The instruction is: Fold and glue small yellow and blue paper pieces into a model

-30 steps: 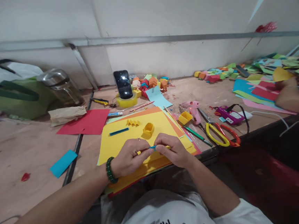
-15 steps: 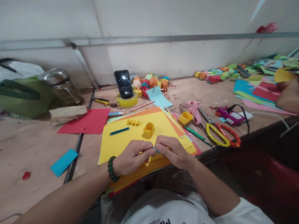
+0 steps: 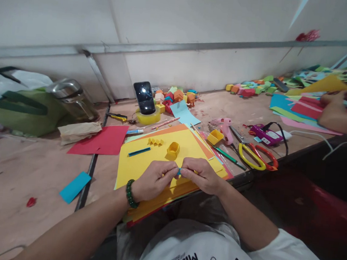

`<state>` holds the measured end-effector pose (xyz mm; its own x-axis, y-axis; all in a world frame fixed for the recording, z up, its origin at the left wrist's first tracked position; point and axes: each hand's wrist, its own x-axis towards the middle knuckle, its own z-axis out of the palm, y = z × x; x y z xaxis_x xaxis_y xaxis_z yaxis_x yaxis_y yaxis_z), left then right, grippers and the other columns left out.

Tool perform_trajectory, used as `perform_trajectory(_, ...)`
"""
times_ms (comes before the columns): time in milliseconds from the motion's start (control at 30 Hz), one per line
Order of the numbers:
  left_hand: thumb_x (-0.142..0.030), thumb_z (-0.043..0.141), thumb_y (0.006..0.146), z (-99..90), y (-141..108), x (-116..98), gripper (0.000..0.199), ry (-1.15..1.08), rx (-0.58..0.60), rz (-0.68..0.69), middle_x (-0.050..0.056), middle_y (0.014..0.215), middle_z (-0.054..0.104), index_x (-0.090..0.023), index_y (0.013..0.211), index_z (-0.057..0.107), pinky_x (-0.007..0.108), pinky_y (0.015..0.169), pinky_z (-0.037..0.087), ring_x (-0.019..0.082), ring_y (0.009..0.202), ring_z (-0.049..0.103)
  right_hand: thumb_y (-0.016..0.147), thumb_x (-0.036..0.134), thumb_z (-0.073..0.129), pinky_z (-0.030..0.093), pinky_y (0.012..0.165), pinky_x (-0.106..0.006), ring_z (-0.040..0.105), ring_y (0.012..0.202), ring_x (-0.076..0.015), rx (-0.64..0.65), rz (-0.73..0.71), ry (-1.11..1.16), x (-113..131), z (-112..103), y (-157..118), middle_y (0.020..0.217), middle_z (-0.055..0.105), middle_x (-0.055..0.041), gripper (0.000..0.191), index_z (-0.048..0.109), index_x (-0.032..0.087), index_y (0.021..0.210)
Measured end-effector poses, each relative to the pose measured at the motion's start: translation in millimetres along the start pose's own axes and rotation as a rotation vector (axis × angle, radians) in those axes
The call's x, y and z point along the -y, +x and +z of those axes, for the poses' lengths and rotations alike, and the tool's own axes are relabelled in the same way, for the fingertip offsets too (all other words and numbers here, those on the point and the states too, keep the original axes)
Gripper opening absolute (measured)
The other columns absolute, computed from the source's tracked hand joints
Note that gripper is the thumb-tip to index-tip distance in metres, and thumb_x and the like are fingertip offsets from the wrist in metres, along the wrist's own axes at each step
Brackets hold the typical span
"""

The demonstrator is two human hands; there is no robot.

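My left hand [image 3: 156, 178] and my right hand [image 3: 201, 175] meet above the front edge of a stack of yellow paper [image 3: 133, 169]. Both are closed, pinching a small blue paper piece [image 3: 179, 171] between them; most of it is hidden by the fingers. Just beyond them a yellow folded paper cup [image 3: 173, 149] stands on the stack. To its left lie a yellow zigzag strip [image 3: 156, 142] and a folded dark blue strip [image 3: 139, 151].
A phone [image 3: 144, 97] leans behind a tape roll [image 3: 148, 117]. Scissors [image 3: 251, 157], a pink glue gun [image 3: 227, 132] and a green pencil [image 3: 228, 156] lie right. Red paper [image 3: 108, 139] and a steel-lidded bottle [image 3: 73, 99] are left. Another person's hand [image 3: 335, 103] touches papers far right.
My hands stay pinched on the blue piece, with a slight shift of the fingers. At the far right, the other person's yellow sheet now extends further left.
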<state>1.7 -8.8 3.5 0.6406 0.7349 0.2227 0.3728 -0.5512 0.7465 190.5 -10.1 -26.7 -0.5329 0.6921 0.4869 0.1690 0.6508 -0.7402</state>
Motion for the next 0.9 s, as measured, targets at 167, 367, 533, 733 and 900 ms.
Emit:
perform_trajectory(167, -0.033, 0.036, 0.088, -0.7, -0.7, -1.3, 0.036, 0.023, 0.013, -0.048, -0.005, 0.050, 0.041, -0.019, 0.056, 0.041, 0.021, 0.054, 0.033, 0.010, 0.051, 0.041, 0.095, 0.032, 0.042, 0.033, 0.053, -0.021, 0.040, 0.055, -0.0090, 0.073, -0.036, -0.006, -1.6, 1.5, 2.5, 0.061, 0.042, 0.0040, 0.033, 0.044, 0.019, 0.065)
perform_trajectory(367, -0.036, 0.034, 0.091, 2.4, -0.4, 2.4, 0.038, -0.010, 0.033, -0.050, -0.004, 0.052, 0.042, -0.019, 0.058, 0.041, 0.021, 0.053, 0.032, 0.010, 0.051, 0.040, 0.092, 0.024, 0.043, 0.031, 0.053, -0.020, 0.039, 0.055, -0.0079, 0.074, -0.004, 0.024, -2.9, 1.3, 1.8, 0.061, 0.041, 0.0047, 0.027, 0.044, 0.018, 0.065)
perform_trajectory(533, -0.035, 0.038, 0.090, 4.7, 0.0, 5.6, 0.039, 0.160, -0.033, 0.011, -0.005, 0.049, 0.036, -0.019, 0.054, 0.036, 0.022, 0.050, 0.026, 0.009, 0.047, 0.034, 0.090, 0.022, 0.043, 0.031, 0.053, -0.020, 0.036, 0.054, -0.0080, 0.094, 0.001, 0.019, -2.8, 2.0, 2.0, 0.060, 0.038, 0.0053, 0.027, 0.041, 0.019, 0.063)
perform_trajectory(733, -0.045, 0.039, 0.092, 6.0, -0.3, 8.1, 0.038, -0.117, -0.075, -0.062, -0.001, 0.062, 0.055, -0.017, 0.073, 0.056, 0.022, 0.057, 0.041, 0.012, 0.058, 0.051, 0.095, 0.026, 0.043, 0.038, 0.058, -0.021, 0.047, 0.060, -0.0093, -0.039, 0.029, 0.030, -1.0, 0.9, 1.4, 0.064, 0.049, 0.0027, 0.026, 0.054, 0.017, 0.072)
perform_trajectory(900, -0.049, 0.053, 0.086, 6.9, 3.2, 11.7, 0.037, -0.161, -0.168, -0.022, 0.005, 0.077, 0.064, -0.015, 0.079, 0.065, 0.024, 0.063, 0.046, 0.014, 0.070, 0.056, 0.097, 0.027, 0.041, 0.041, 0.058, -0.022, 0.050, 0.058, -0.0096, -0.090, 0.006, -0.009, -1.2, 3.0, 2.6, 0.065, 0.052, 0.0019, 0.029, 0.055, 0.018, 0.073)
